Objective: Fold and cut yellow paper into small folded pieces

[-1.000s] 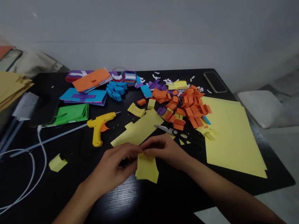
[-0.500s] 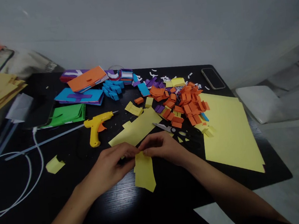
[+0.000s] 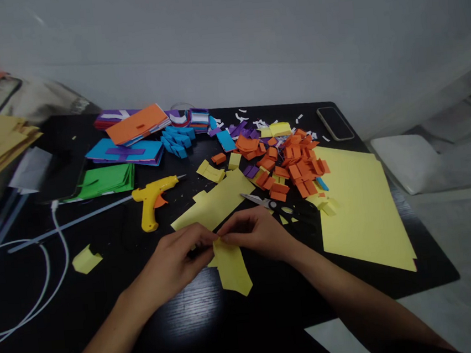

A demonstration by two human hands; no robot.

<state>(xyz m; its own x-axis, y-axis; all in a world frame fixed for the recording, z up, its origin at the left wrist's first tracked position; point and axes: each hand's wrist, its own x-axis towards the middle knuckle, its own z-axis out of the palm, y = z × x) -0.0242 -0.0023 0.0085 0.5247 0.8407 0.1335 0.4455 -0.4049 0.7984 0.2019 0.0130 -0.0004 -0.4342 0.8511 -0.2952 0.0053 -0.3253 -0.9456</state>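
Note:
A piece of yellow paper (image 3: 233,268) is pinched at its top edge between both hands, its lower part hanging toward me. My left hand (image 3: 180,254) is closed on the paper's upper left corner. From the other side my right hand (image 3: 260,234) grips the same top edge, thumb and fingers pressed together; the fingertips of both hands nearly meet. Just beyond them lies a longer yellow paper strip (image 3: 221,200). Black-handled scissors (image 3: 269,202) rest above my right hand. A yellow glue gun (image 3: 150,200) with an orange trigger lies on its side beyond my left hand.
Orange folded paper pieces (image 3: 301,162) are heaped behind the scissors. Large yellow sheets (image 3: 364,214) lie at right, a phone (image 3: 335,123) behind them. Folded green paper (image 3: 106,180) and blue paper (image 3: 125,152) are stacked at back left. A white cable (image 3: 48,289) loops at left.
The lower end of the held yellow paper has swung to the right and slightly up. Both hands stay in nearly the same place, still pinching it.

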